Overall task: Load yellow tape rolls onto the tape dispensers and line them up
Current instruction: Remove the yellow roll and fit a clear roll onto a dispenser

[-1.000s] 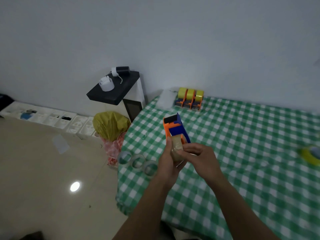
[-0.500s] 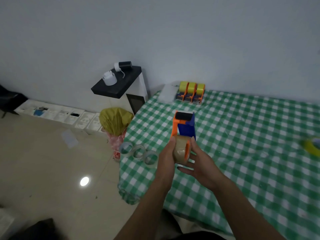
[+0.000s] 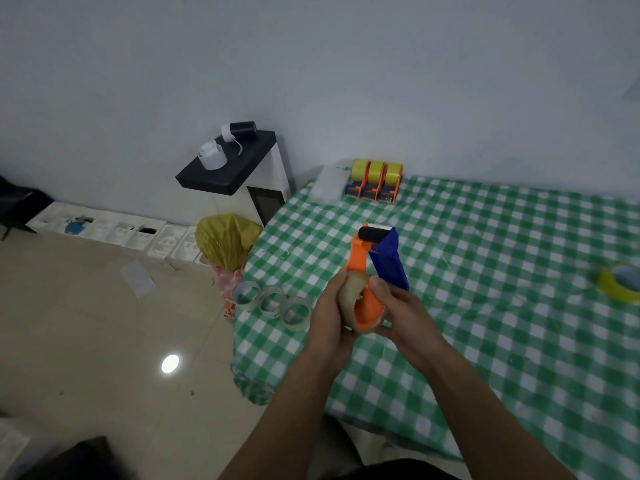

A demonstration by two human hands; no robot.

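At frame centre, above the checked surface point(image 3: 485, 306), the left hand point(image 3: 329, 317) and right hand point(image 3: 403, 311) both grip an orange-and-blue tape dispenser point(image 3: 375, 268) carrying a brownish spent core point(image 3: 349, 292). Three loaded dispensers point(image 3: 375, 181) stand lined up at upper centre; a yellow tape roll point(image 3: 620, 284) lies at right edge.

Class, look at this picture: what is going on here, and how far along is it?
A person holds an orange and blue tape dispenser above the checked tablecloth, the left hand and right hand both gripping a brownish roll at its hub. Three dispensers loaded with yellow tape already stand in a row by the wall. A loose yellow roll lies at the right, and three emptied cores at the table's left edge.
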